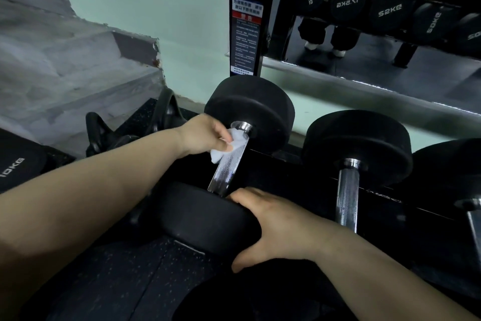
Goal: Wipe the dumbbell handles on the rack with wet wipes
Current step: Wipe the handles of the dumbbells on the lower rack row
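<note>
Dumbbell handle [229, 167] points away, far end leaning right. Left hand [205, 136] pinches the wet wipe [217, 155] on it; right hand [276, 224] grips the near weight [203, 219].

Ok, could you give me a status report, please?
Left hand pinches wet wipe against leftmost dumbbell handle, far end. Right hand grips its near head. Nothing blocking.

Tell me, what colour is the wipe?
White. The head view shows the wipe, held by the left hand against the shiny handle.
</note>
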`<state>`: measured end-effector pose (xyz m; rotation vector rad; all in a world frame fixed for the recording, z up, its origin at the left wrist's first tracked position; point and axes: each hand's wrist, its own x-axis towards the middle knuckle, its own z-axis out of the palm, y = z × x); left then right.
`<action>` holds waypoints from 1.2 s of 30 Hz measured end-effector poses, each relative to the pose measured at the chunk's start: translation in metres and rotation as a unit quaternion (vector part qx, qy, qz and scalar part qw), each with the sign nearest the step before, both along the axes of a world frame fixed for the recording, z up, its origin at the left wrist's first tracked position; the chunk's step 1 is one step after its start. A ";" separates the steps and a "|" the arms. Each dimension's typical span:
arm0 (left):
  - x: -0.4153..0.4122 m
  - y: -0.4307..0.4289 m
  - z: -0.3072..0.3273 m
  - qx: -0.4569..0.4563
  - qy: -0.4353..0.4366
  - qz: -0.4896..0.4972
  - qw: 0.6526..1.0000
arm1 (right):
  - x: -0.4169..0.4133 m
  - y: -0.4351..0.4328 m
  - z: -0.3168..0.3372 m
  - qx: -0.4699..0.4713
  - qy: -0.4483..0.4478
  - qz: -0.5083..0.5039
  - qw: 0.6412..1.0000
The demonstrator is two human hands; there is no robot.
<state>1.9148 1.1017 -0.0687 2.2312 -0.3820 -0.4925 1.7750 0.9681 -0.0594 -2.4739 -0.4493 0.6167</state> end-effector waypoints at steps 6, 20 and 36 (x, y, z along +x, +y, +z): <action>-0.019 0.018 -0.007 0.040 0.030 -0.061 0.997 | -0.001 0.000 0.002 0.001 0.008 -0.001 1.000; -0.020 0.024 -0.012 0.021 0.156 -0.008 0.988 | -0.002 0.002 0.005 -0.003 0.013 -0.006 1.000; 0.015 0.000 0.001 -0.202 0.186 0.139 0.951 | 0.000 0.002 0.000 -0.028 -0.014 0.000 1.000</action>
